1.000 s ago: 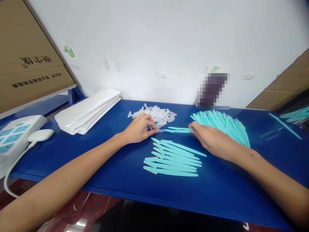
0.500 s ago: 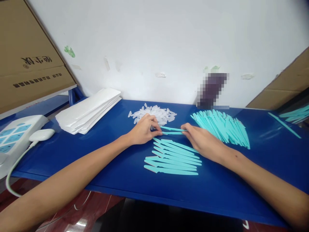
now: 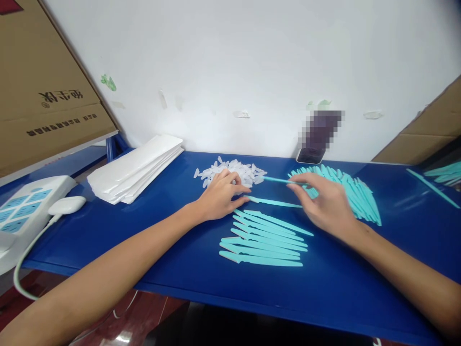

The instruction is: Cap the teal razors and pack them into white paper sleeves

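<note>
My left hand (image 3: 225, 194) is at the near edge of a pile of small translucent white caps (image 3: 252, 175). Its thumb and forefinger close around the left tip of a turquoise eyebrow razor (image 3: 277, 202), whose handle stretches to the right. My right hand (image 3: 324, 199), slightly blurred, pinches another turquoise razor (image 3: 276, 179) between thumb and fingers, its head pointing left toward the caps. Below both hands, several razors (image 3: 268, 240) lie side by side in a row. Behind my right hand is a heap of more razors (image 3: 360, 194), partly covered by it.
White paper sleeves (image 3: 137, 166) are stacked at the back left. A power strip (image 3: 32, 202) with a white plug and cable (image 3: 66, 205) is on the left. A pixelated phone-like object (image 3: 319, 137) leans on the wall. One loose razor (image 3: 432, 187) lies far right; cardboard boxes (image 3: 54, 91) stand at the sides.
My right hand has moved right and slightly up with one razor, drawing it apart from the other. The second razor stays at my left fingertips. The whole view has shifted a little.
</note>
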### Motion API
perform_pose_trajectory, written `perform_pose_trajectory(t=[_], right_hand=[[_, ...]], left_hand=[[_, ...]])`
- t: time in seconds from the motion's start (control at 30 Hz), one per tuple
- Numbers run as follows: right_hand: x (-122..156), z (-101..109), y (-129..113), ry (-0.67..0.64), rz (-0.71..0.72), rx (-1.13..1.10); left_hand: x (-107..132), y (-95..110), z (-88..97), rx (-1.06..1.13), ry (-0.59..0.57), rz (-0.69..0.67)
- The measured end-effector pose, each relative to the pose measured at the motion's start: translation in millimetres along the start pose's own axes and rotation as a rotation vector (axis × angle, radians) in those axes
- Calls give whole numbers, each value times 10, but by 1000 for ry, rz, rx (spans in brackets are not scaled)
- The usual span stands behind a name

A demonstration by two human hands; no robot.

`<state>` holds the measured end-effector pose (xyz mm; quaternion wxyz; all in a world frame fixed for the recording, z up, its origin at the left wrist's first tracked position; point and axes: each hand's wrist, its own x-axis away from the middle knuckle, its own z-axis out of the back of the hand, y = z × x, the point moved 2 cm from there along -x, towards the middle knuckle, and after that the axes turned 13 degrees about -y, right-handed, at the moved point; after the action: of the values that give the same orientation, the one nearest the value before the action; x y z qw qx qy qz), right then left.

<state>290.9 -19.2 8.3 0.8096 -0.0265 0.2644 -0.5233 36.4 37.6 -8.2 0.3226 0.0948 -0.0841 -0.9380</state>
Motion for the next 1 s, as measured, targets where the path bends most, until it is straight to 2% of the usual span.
perform_pose_trajectory(t=[0.1,0.27,0.43,0.6,0.8,1.0], right_hand=[[45,72,-24,65,-14,-42],[40,20,-30,-49,18,12],[33,-29,-9,-79,19,98],[38,-21,-36,-156,-39,-39],[27,-42,-5,-193,49,-60],[42,-63,43,-316,-50,-53]], left_hand=[[57,-59,51,-131,-11,-20],[119,-115,119,-238,-39,-28],[108,-59,136,-210,-59,-30],[116,2,161,-209,-121,-67],[141,28,157,-131,-200,-37],[167,-2,168,-55,-200,-30]])
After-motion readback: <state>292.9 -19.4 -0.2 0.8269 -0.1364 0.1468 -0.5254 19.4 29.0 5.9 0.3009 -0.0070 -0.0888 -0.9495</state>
